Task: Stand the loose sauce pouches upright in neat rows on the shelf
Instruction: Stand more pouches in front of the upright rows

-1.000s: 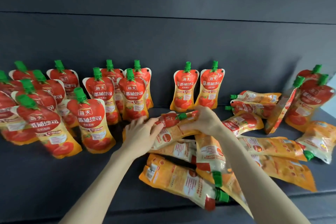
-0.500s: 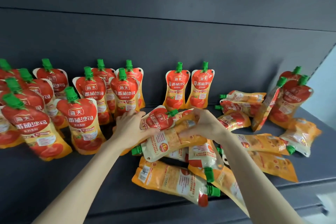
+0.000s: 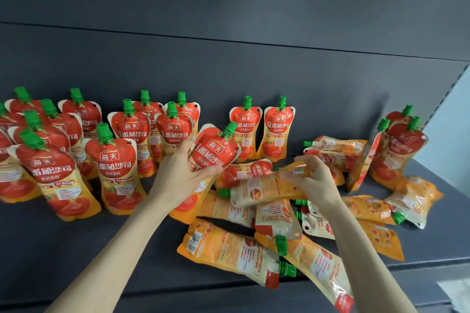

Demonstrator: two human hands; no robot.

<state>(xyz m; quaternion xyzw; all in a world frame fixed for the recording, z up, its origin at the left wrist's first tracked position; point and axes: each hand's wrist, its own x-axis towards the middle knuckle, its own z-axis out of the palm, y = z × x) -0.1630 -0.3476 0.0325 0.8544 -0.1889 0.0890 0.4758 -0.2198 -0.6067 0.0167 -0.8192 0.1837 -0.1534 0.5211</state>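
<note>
My left hand [image 3: 178,175] grips a red and orange sauce pouch [image 3: 213,150] with a green cap, tilted with its cap up and to the right, front label facing me. My right hand [image 3: 312,180] pinches the bottom end of another pouch [image 3: 262,188], which lies sideways with its cap pointing left, back label showing. Several pouches stand upright in rows [image 3: 117,165] on the left of the dark shelf [image 3: 76,249]. Two upright pouches [image 3: 262,129] stand at the back wall in the middle. A loose pile of flat pouches [image 3: 236,251] lies under and in front of my hands.
At the right end, a few pouches [image 3: 396,150] lean against the shelf's side panel, with more flat ones [image 3: 412,201] beside them. The shelf's front edge [image 3: 254,292] runs below the pile. Bare shelf shows at the front left.
My left hand has lifted its pouch and turned it more upright, label forward. My right hand has raised the second pouch off the pile, holding it sideways.
</note>
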